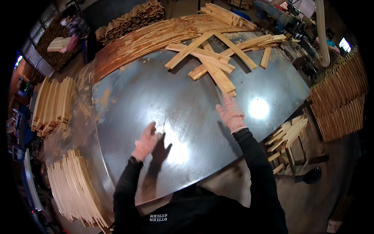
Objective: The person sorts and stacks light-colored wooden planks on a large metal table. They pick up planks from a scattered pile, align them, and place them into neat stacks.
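Reaching across the steel worktop (163, 101), your right hand (231, 113) is gloved, fingers spread open and holding nothing; its fingertips sit just short of the near end of the loose wooden slats (212, 62). These slats lie crossed over one another on the far half of the worktop, some overlapping, one stretching toward your right hand. Your left hand (147, 141), also gloved, hovers above bare metal nearer you, fingers loosely curled and blurred, gripping nothing that shows. A stack of slats (74, 187) lies at your lower left, another pile (52, 105) beyond it. Upright bundled slats (341, 101) stand at your right. Another person (76, 31) carries wood at far left.
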`<action>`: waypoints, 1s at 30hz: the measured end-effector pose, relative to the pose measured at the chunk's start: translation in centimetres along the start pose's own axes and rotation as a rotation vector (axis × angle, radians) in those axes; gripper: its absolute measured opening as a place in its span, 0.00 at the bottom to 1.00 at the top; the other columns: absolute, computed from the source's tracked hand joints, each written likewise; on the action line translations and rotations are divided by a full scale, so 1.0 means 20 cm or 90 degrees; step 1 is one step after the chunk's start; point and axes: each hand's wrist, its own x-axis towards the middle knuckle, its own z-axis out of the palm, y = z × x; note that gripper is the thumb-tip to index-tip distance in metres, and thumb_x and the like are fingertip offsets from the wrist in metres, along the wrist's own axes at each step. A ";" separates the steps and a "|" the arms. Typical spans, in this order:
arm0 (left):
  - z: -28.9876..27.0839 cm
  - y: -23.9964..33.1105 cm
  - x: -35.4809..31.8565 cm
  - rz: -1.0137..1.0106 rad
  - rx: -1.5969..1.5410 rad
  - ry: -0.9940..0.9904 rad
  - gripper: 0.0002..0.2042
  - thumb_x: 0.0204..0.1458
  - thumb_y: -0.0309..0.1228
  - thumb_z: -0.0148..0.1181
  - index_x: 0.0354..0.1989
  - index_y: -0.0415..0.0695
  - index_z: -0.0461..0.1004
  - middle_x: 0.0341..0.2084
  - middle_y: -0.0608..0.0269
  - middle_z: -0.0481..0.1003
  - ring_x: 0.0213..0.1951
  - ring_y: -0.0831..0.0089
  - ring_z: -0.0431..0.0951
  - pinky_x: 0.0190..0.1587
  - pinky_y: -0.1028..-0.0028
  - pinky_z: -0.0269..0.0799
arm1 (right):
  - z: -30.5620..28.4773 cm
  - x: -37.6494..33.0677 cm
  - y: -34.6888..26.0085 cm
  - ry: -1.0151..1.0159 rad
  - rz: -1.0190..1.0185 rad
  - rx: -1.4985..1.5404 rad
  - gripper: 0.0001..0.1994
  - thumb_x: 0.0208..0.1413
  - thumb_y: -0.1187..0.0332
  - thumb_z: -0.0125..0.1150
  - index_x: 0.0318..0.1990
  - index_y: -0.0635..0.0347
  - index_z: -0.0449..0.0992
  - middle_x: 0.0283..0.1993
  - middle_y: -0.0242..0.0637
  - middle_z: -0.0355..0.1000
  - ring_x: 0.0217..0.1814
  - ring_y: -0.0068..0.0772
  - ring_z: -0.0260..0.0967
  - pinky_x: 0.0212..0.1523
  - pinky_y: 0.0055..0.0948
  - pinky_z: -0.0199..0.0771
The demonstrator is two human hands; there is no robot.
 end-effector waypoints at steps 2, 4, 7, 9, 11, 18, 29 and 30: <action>-0.04 0.05 0.44 0.033 0.115 0.049 0.35 0.56 0.46 0.59 0.69 0.40 0.62 0.57 0.41 0.72 0.57 0.48 0.74 0.61 0.60 0.69 | -0.11 0.35 0.02 -0.017 -0.004 -0.028 0.35 0.59 0.50 0.60 0.71 0.53 0.60 0.63 0.49 0.68 0.65 0.53 0.65 0.63 0.44 0.68; -0.02 0.11 0.92 0.070 0.234 0.101 0.35 0.55 0.48 0.59 0.68 0.44 0.62 0.56 0.41 0.72 0.56 0.45 0.74 0.59 0.57 0.70 | -0.20 0.71 0.04 -0.052 -0.004 -0.062 0.36 0.58 0.48 0.60 0.71 0.55 0.60 0.64 0.48 0.67 0.68 0.51 0.63 0.66 0.45 0.64; 0.11 0.42 1.48 0.051 0.345 0.106 0.35 0.53 0.50 0.60 0.66 0.45 0.61 0.56 0.43 0.71 0.57 0.45 0.72 0.56 0.52 0.70 | -0.19 1.20 0.14 -0.043 -0.044 -0.255 0.40 0.55 0.44 0.61 0.71 0.53 0.60 0.67 0.47 0.65 0.71 0.49 0.60 0.70 0.45 0.57; 0.25 0.46 1.84 0.107 0.430 0.195 0.37 0.55 0.53 0.58 0.69 0.45 0.58 0.59 0.46 0.69 0.61 0.49 0.70 0.55 0.50 0.71 | -0.08 1.48 0.24 -0.043 -0.051 -0.338 0.48 0.50 0.35 0.62 0.74 0.52 0.56 0.71 0.48 0.61 0.74 0.49 0.57 0.73 0.47 0.50; 0.42 0.40 2.16 0.103 0.463 0.321 0.37 0.53 0.53 0.59 0.67 0.44 0.60 0.57 0.45 0.70 0.59 0.47 0.72 0.53 0.49 0.71 | 0.07 1.68 0.28 -0.062 -0.068 -0.364 0.52 0.48 0.32 0.62 0.75 0.52 0.54 0.73 0.50 0.59 0.75 0.50 0.55 0.74 0.46 0.49; 0.55 0.34 2.28 -0.135 0.269 0.043 0.40 0.45 0.61 0.67 0.56 0.38 0.68 0.49 0.42 0.78 0.51 0.48 0.79 0.53 0.56 0.73 | 0.33 1.55 0.26 -0.283 0.007 -0.166 0.56 0.47 0.38 0.69 0.78 0.49 0.45 0.61 0.52 0.69 0.64 0.50 0.68 0.62 0.43 0.66; 0.93 0.52 1.12 -0.233 -0.097 0.241 0.28 0.56 0.52 0.64 0.49 0.36 0.73 0.40 0.43 0.80 0.45 0.52 0.81 0.49 0.59 0.75 | 0.33 0.84 0.84 -0.315 0.057 0.137 0.51 0.55 0.48 0.65 0.77 0.56 0.41 0.65 0.60 0.66 0.64 0.59 0.68 0.63 0.44 0.69; 0.97 0.56 1.03 -0.263 -0.185 0.242 0.27 0.57 0.50 0.63 0.48 0.36 0.72 0.38 0.45 0.79 0.42 0.58 0.81 0.48 0.61 0.74 | 0.29 0.74 0.91 -0.331 0.064 0.135 0.50 0.55 0.48 0.65 0.77 0.56 0.42 0.66 0.61 0.65 0.66 0.60 0.67 0.63 0.42 0.69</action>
